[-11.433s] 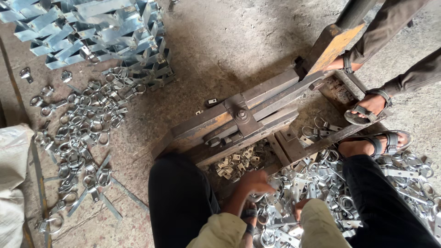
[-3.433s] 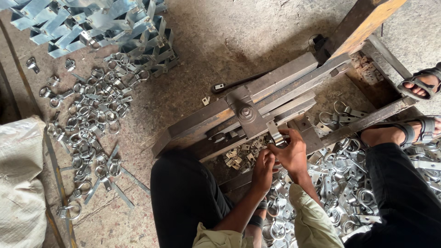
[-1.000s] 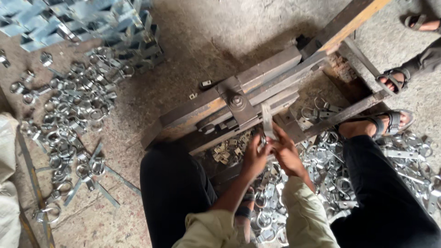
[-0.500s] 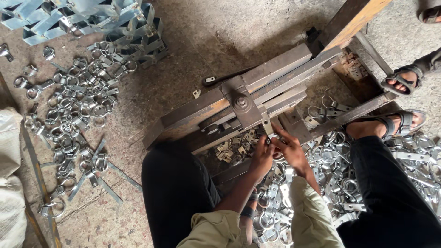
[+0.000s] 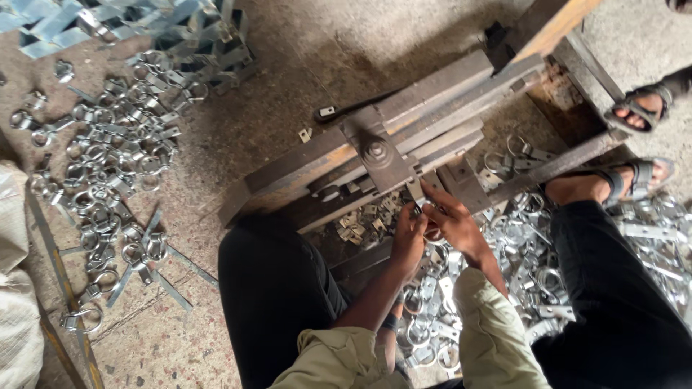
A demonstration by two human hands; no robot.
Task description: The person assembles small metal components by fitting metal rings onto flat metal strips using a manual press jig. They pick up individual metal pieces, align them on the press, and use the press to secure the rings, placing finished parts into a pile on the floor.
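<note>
1. A small metal clamp [image 5: 425,229], grey and shiny, sits between both hands just below the press [image 5: 378,155]; it is mostly hidden, so its exact shape is hard to tell, though it looks like a ring with a flat tab.
2. The left hand [image 5: 409,234] is curled, fingers closed on the clamp from the left.
3. The right hand [image 5: 450,220] pinches it from the right, fingertips touching the left hand's fingers and reaching up to the press's lower edge.
4. The press is a rusty brown frame of long steel bars lying aslant, with a plate and large nut at its middle.
5. Small offcuts [image 5: 360,220] lie under the press, just left of the hands.
6. A heap of like clamps [image 5: 519,274] lies on the floor between the person's dark-trousered knees and off to the right.
7. A second pile of rings [image 5: 108,166] spreads on the concrete floor [image 5: 288,79] well to the left, with stacked brackets [image 5: 144,25] above it.
8. A white sack [image 5: 18,288] lies at the left edge.
9. Sandalled feet [image 5: 634,144] stand at the right.
</note>
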